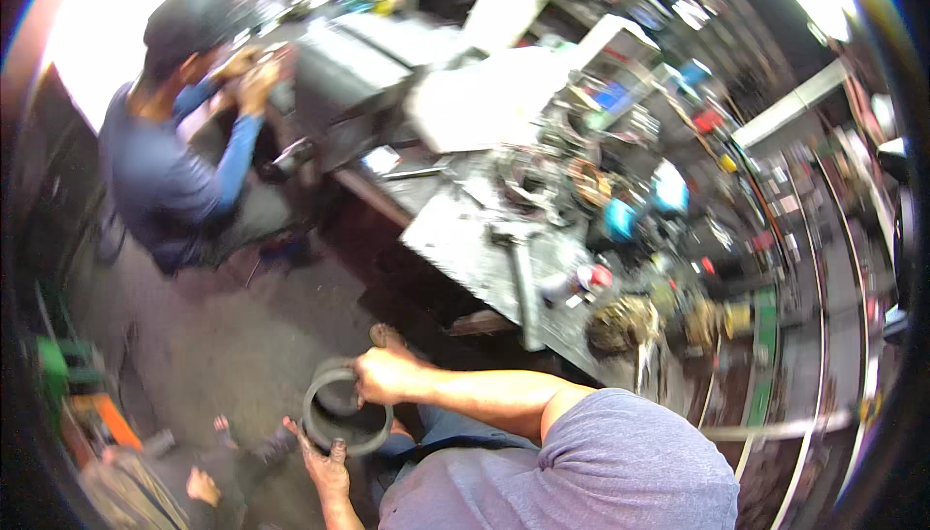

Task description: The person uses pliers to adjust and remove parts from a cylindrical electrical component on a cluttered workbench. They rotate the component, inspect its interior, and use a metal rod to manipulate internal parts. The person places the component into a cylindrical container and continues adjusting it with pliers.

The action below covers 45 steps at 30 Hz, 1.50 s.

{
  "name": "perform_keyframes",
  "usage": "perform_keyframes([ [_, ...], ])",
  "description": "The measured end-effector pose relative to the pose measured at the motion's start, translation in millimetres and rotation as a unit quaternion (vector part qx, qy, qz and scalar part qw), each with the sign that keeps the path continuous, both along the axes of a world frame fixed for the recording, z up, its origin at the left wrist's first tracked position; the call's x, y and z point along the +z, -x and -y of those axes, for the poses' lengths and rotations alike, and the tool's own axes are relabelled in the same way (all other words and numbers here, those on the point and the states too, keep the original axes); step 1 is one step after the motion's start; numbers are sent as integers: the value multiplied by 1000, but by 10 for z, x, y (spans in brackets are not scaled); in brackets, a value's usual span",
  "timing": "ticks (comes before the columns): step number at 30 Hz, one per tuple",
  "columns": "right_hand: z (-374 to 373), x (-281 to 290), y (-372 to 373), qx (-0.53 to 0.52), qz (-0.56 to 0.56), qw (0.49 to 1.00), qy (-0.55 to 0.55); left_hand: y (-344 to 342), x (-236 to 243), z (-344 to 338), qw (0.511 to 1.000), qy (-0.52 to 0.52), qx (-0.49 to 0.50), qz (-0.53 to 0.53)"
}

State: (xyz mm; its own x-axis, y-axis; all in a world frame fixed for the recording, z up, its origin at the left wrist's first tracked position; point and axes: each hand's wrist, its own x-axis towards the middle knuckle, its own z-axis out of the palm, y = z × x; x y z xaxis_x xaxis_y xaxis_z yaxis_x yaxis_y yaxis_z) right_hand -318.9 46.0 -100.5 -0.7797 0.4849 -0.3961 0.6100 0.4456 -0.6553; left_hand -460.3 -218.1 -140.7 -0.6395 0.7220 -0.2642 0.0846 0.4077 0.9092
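Note:
A dark grey, wide metal ring is held low in front of me, between both hands, its round opening facing up. My right hand reaches across from the right and has its fingers curled over the ring's upper right rim. From below, my left hand grips the lower left side, with the thumb near the front edge and fingertips round the outside. The inside of the ring looks dark.
A cluttered metal workbench holds a hammer-like tool, metal parts and a blue item. A co-worker in a dark cap sits at the upper left. Another person's hand shows at the lower left. Crowded racks line the right; motion blurs much.

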Motion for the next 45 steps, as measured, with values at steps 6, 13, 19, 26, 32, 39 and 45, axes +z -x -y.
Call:
perform_keyframes([
  [6, 667, 1427, -700, -68, -25, 997, 18, 218, 1527, -310, 958, 106, -242, -109],
  [13, 1229, 2035, -1957, -324, -23, 940, -100, -841, 2244, -987, 910, -74, -375, -159],
  [19, 1624, 2470, -3058, -446, -12, 886, -127, -1838, 2883, -1386, 818, -85, -533, -196],
  [26, 2152, 3000, -4318, -592, -35, 790, -158, -3307, 3167, -1688, 731, -90, -647, -198],
  [32, 2248, 3008, -5104, -671, 52, 727, -136, -4382, 3023, -1823, 689, -124, -694, -167],
  [39, 2042, 2686, -5632, -680, 15, 722, -124, -4911, 2907, -2127, 718, -91, -677, -134],
  [45, 1858, 2662, -5683, -696, 20, 709, -113, -4524, 2367, -2529, 770, -257, -584, 3],
])
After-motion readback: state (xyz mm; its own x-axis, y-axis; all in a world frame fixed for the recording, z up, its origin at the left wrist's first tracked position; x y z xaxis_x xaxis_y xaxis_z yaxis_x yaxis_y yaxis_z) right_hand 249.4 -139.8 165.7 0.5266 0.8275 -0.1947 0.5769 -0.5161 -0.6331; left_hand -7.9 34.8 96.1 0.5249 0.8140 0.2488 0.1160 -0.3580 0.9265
